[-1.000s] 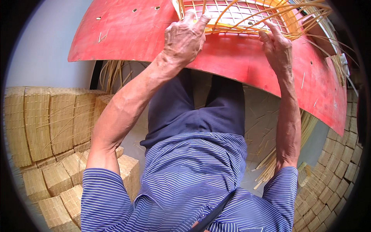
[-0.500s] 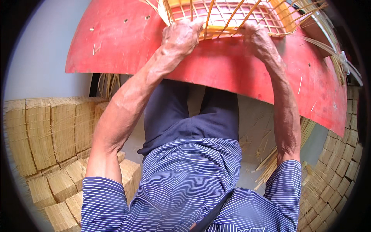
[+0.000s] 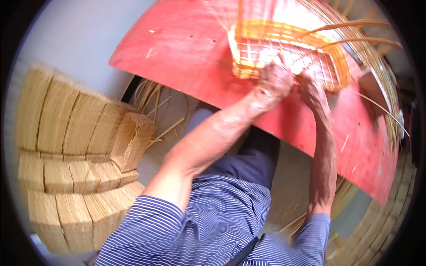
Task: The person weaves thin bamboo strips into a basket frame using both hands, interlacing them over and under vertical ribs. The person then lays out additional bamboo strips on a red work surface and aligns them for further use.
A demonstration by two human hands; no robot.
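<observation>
A partly woven basket [image 3: 245,71] rests on the red table, with a see-through lattice base and a low orange-yellow woven wall. Long bare strips stand up and splay out from it. My left hand [image 3: 276,80] is closed at the middle of the basket's near wall, its fingertips over the inner side. Close to its right, my right hand [image 3: 311,88] also grips that wall with bent fingers. Whether a loose strip lies between the fingers cannot be made out, as glare and motion blur hide them.
The red table [image 3: 177,62] has a curved edge and scattered scraps. Long thin strips [image 3: 377,66] lie along its right side, beside a brown block [image 3: 374,91]. Stacked woven bundles [image 3: 49,115] stand at left, with loose strips [image 3: 153,99] under the table. More stacked bundles [image 3: 377,230] fill the lower right.
The view has swung, so the table looks tilted. My hands have come from well apart to nearly side by side on the near wall, still gripping.
</observation>
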